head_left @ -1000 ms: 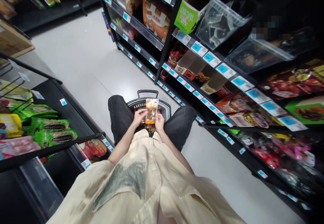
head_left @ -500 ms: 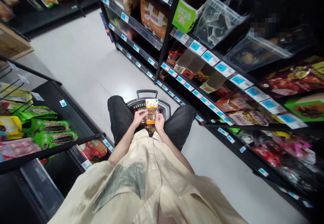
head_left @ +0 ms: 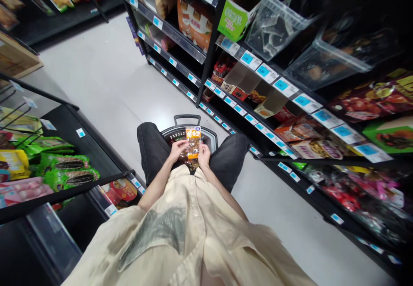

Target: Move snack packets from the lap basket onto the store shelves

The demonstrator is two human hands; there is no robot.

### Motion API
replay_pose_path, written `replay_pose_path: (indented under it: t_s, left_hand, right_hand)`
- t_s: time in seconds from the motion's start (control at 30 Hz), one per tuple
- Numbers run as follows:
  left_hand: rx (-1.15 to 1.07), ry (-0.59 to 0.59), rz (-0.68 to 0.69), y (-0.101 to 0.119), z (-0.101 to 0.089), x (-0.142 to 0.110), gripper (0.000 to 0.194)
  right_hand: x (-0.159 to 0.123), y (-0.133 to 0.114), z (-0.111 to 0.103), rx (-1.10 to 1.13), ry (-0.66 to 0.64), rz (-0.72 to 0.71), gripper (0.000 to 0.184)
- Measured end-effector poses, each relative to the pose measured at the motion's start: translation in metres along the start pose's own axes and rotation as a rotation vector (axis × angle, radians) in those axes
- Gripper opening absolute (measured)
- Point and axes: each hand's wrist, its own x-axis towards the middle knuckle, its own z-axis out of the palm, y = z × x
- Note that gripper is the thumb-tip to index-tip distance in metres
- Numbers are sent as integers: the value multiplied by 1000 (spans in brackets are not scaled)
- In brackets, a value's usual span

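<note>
Packet (head_left: 194,143) is held over the basket (head_left: 213,139): left hand (head_left: 177,150) pinches its left edge, right hand (head_left: 204,155) its right edge.

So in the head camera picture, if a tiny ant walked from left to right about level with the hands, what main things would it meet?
Yellow bag → green packets → left trouser leg → left hand → orange-and-white packet → right hand → right trouser leg → white-and-purple packet → green box.
</note>
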Motion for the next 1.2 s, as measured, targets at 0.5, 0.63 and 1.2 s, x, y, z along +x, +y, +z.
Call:
replay_pose_path:
  t_s: [0.5,0.63,1.2]
  left_hand:
    - [-14,-17,-4,-1,0,0,46]
    - [9,16,1,-5,-2,3,45]
    - [63,43,2,-11,-4,6,46]
  right_hand:
    - [0,-3,1,30,24,4,38]
    - [-2,-6,1,46,27,11,40]
    - [0,0,0,0,21,30,46]
